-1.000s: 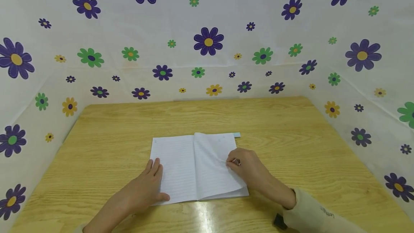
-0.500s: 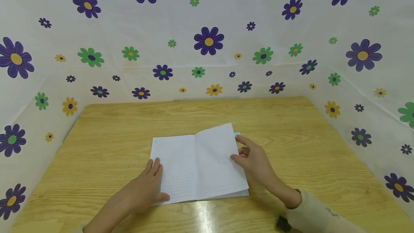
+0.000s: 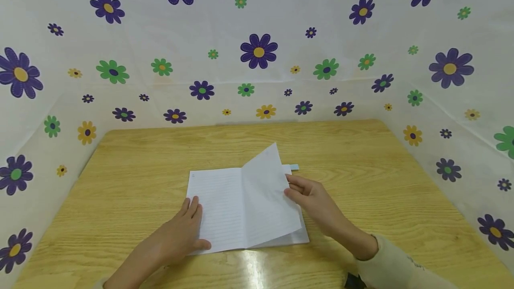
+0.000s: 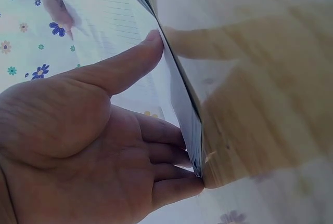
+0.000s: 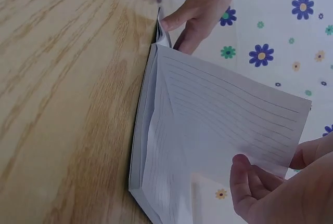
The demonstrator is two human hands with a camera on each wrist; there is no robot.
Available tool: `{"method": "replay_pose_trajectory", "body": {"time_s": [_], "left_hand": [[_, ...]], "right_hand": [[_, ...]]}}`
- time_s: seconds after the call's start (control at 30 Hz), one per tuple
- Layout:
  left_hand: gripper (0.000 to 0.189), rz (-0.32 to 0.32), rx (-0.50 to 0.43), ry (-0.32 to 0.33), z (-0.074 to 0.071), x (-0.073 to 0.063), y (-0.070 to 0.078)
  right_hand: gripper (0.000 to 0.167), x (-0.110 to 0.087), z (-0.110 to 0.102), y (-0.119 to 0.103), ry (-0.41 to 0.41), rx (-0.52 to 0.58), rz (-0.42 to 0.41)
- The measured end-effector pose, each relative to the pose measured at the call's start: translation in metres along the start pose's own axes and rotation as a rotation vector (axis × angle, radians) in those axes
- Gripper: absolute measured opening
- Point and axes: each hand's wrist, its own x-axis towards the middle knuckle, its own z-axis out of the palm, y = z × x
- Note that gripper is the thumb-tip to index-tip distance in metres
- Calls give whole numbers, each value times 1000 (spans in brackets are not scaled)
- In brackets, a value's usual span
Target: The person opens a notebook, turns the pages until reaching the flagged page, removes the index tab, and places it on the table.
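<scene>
Head view: we see a white backdrop (image 3: 281, 17) printed with flowers, standing around a wooden table (image 3: 140, 155). Near the table's middle lies an open, lined notebook (image 3: 218, 211). One page (image 3: 267, 195) rises tilted from its right half, partly apart from the sheets beneath. We find the right hand (image 3: 317, 200) pinching that page's outer edge, thumb and fingers on opposite faces. The left hand (image 3: 182, 233), fingers and thumb extended, rests along the notebook's left edge. We cannot identify a dark object (image 3: 354, 281) at the bottom; a pale blue tab (image 3: 295, 167) juts from the notebook's far right corner.
</scene>
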Motion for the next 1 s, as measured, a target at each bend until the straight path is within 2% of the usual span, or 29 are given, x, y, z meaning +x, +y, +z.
{"method": "replay_pose_trajectory", "body": {"time_s": [0.43,0.7,1.0], "left_hand": [[95,-10,-11,-1,3,-1,-2],[97,-9,-33,-2,1,-1,-3],[98,2,-33,13,3,-2,-5]], "right_hand": [[53,0,3,-1,-80,15,-39],[52,0,9,-4,-82,10,-51],[53,3,12,-2,-115,65,-46]]}}
